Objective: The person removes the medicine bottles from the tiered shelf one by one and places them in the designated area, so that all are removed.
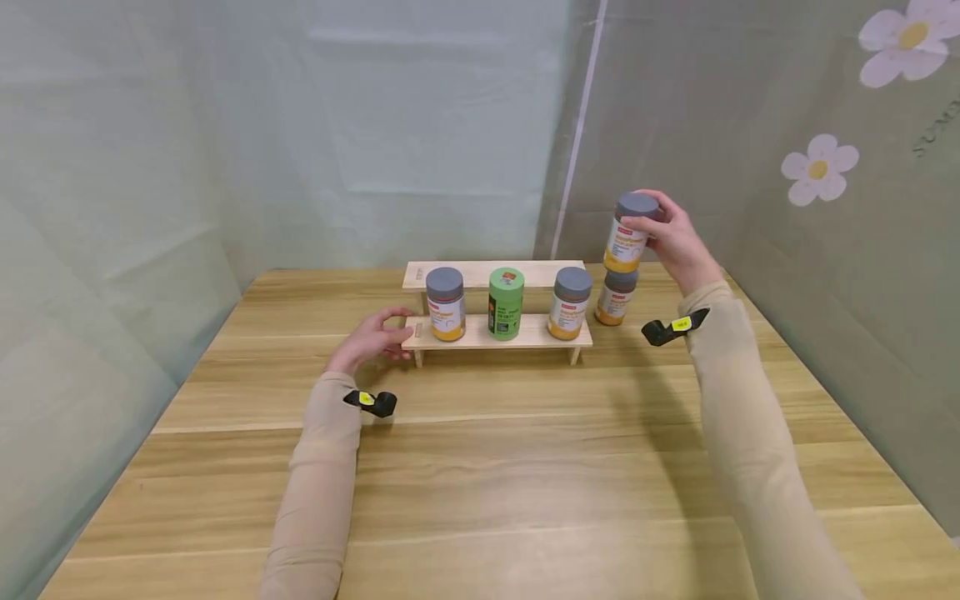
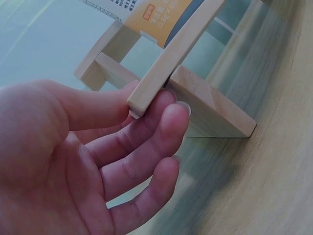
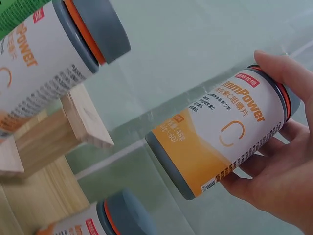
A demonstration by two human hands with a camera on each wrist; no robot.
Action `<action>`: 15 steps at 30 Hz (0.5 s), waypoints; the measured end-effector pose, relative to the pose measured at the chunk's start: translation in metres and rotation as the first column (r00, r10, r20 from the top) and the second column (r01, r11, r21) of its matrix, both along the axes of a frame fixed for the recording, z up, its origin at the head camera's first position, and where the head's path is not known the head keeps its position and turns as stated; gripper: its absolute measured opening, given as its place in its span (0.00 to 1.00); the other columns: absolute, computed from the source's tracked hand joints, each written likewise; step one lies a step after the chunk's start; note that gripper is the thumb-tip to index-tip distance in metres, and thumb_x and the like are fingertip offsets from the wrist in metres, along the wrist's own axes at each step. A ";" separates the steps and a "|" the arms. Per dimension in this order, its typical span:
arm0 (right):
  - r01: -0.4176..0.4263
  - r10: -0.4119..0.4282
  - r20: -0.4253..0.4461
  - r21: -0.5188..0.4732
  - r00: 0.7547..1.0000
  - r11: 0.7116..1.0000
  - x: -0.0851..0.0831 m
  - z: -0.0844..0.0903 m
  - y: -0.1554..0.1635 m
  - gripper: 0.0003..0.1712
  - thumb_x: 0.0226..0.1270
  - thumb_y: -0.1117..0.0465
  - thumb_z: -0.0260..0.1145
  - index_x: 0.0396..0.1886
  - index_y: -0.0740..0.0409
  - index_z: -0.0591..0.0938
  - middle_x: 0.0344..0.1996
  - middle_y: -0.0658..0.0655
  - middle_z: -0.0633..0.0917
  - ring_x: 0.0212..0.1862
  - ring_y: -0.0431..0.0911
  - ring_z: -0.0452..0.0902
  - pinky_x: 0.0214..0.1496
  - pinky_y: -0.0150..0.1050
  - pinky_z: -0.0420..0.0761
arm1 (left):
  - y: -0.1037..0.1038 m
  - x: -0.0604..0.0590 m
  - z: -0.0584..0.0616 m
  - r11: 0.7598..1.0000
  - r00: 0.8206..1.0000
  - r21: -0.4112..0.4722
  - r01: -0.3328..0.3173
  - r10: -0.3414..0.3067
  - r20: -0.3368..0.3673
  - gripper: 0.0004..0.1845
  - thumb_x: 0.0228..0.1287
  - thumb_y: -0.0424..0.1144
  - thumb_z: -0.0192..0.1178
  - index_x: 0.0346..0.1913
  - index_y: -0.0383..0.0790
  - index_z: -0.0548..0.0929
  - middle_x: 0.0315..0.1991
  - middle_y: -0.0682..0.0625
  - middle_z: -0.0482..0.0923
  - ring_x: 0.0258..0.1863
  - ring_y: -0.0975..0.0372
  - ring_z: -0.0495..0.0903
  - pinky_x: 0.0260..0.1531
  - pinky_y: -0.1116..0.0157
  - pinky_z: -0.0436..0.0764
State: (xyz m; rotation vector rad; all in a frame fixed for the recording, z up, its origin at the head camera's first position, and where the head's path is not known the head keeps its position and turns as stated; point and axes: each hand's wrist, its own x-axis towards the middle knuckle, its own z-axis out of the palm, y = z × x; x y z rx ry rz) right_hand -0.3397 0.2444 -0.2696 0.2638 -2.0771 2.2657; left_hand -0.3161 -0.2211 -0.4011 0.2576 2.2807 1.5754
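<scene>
From afar, I pinch the wooden rack (image 1: 536, 332) with my left fingers (image 2: 131, 169), my right fingers (image 3: 239, 187) gripping a grey-lidded jar (image 3: 220, 132).

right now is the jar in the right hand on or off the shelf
Off: the right hand holds the jar in the air, clear of the shelf.

wood-grain counter (image 1: 480, 467), soft glare patch (image 1: 555, 517) toward its front. pale creased sheeting (image 1: 435, 125) behind and at left; greyer sheet (image 1: 832, 267) on the right, printed with white yellow-centred flowers (image 1: 840, 161) and partly cut-off lettering (image 1: 936, 132). thin pale line (image 1: 579, 133) slants up the back.
</scene>
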 end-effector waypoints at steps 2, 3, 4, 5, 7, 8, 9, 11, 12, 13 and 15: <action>0.019 -0.019 0.001 0.003 1.000 1.000 0.002 -0.001 0.003 0.19 0.64 0.66 0.67 0.51 0.45 0.76 0.44 0.44 0.79 0.48 0.41 0.72 0.51 0.38 0.67 | 0.000 0.001 0.000 1.000 1.000 0.001 0.001 -0.001 0.004 0.29 0.74 0.37 0.51 0.71 0.32 0.57 0.37 0.47 0.83 0.25 0.66 0.83 0.35 0.65 0.83; 0.026 -0.026 -0.001 0.008 1.000 1.000 0.004 -0.001 0.005 0.19 0.64 0.66 0.67 0.51 0.46 0.76 0.44 0.44 0.79 0.48 0.41 0.71 0.51 0.38 0.67 | 0.000 0.001 0.000 1.000 1.000 0.003 0.001 -0.001 0.006 0.29 0.74 0.37 0.51 0.71 0.32 0.56 0.36 0.47 0.83 0.25 0.66 0.83 0.35 0.65 0.83; 0.034 -0.034 -0.002 0.007 0.999 0.999 0.005 -0.001 0.007 0.19 0.64 0.66 0.67 0.52 0.46 0.75 0.44 0.44 0.79 0.48 0.41 0.71 0.50 0.38 0.67 | 0.000 0.001 0.000 1.000 1.000 0.002 0.000 0.000 0.005 0.29 0.74 0.37 0.51 0.71 0.32 0.57 0.36 0.47 0.83 0.25 0.66 0.83 0.35 0.65 0.83; 0.041 -0.041 -0.002 0.007 0.999 0.999 0.006 0.000 0.009 0.19 0.64 0.65 0.67 0.52 0.46 0.75 0.44 0.44 0.79 0.48 0.41 0.71 0.50 0.37 0.68 | 0.000 0.001 0.000 1.000 1.000 0.004 -0.004 0.004 0.005 0.28 0.74 0.37 0.51 0.71 0.32 0.57 0.36 0.47 0.83 0.25 0.66 0.83 0.35 0.65 0.83; 0.049 -0.049 0.001 0.005 0.999 0.999 0.008 0.001 0.013 0.18 0.64 0.65 0.67 0.52 0.47 0.75 0.45 0.44 0.79 0.48 0.41 0.70 0.50 0.37 0.68 | 0.000 0.001 0.001 1.000 1.000 0.002 -0.011 0.011 0.002 0.28 0.74 0.37 0.51 0.71 0.33 0.58 0.37 0.46 0.83 0.25 0.66 0.83 0.34 0.66 0.83; 0.053 -0.053 0.005 0.005 0.999 0.999 0.010 0.002 0.015 0.19 0.64 0.64 0.67 0.52 0.47 0.75 0.45 0.44 0.78 0.49 0.41 0.69 0.50 0.38 0.67 | 0.001 0.002 0.001 1.000 1.000 0.003 -0.015 0.015 0.003 0.28 0.73 0.37 0.51 0.71 0.33 0.58 0.37 0.46 0.83 0.25 0.66 0.83 0.34 0.66 0.83; 0.058 -0.058 0.009 0.002 0.998 0.998 0.011 0.003 0.017 0.19 0.64 0.64 0.67 0.52 0.47 0.74 0.45 0.44 0.78 0.49 0.41 0.69 0.51 0.38 0.67 | 0.001 0.002 0.002 1.000 1.000 0.004 -0.018 0.018 0.006 0.27 0.73 0.37 0.51 0.71 0.34 0.58 0.37 0.46 0.83 0.25 0.65 0.83 0.34 0.66 0.83; 0.064 -0.064 0.020 -0.001 0.998 0.998 0.013 0.004 0.021 0.20 0.64 0.64 0.68 0.52 0.47 0.74 0.46 0.44 0.78 0.50 0.41 0.69 0.52 0.38 0.66 | 0.001 0.002 0.002 1.000 1.000 0.002 -0.013 0.013 0.003 0.28 0.73 0.37 0.51 0.71 0.33 0.58 0.37 0.45 0.83 0.25 0.66 0.83 0.34 0.66 0.83; 0.067 -0.067 0.024 -0.004 0.997 0.998 0.014 0.004 0.024 0.20 0.64 0.64 0.68 0.53 0.47 0.74 0.46 0.44 0.77 0.50 0.41 0.69 0.52 0.38 0.66 | 0.001 0.002 0.002 1.000 1.000 0.002 -0.012 0.012 0.005 0.28 0.73 0.37 0.51 0.71 0.33 0.58 0.38 0.45 0.83 0.25 0.66 0.82 0.35 0.66 0.83; 0.072 -0.072 0.023 -0.005 0.997 0.997 0.015 0.004 0.026 0.20 0.64 0.65 0.68 0.53 0.47 0.74 0.46 0.44 0.78 0.50 0.41 0.69 0.52 0.38 0.66 | 0.002 0.002 0.002 1.000 1.000 0.003 -0.010 0.010 0.005 0.28 0.73 0.36 0.52 0.71 0.33 0.57 0.38 0.45 0.83 0.25 0.66 0.82 0.35 0.65 0.83; 0.078 -0.078 0.023 -0.013 0.997 0.997 0.017 0.003 0.030 0.20 0.63 0.65 0.68 0.53 0.47 0.74 0.46 0.44 0.77 0.50 0.41 0.68 0.51 0.37 0.67 | 0.001 0.002 0.002 1.000 1.000 0.006 -0.004 0.004 0.007 0.29 0.73 0.37 0.52 0.71 0.33 0.57 0.38 0.45 0.84 0.25 0.66 0.82 0.35 0.65 0.83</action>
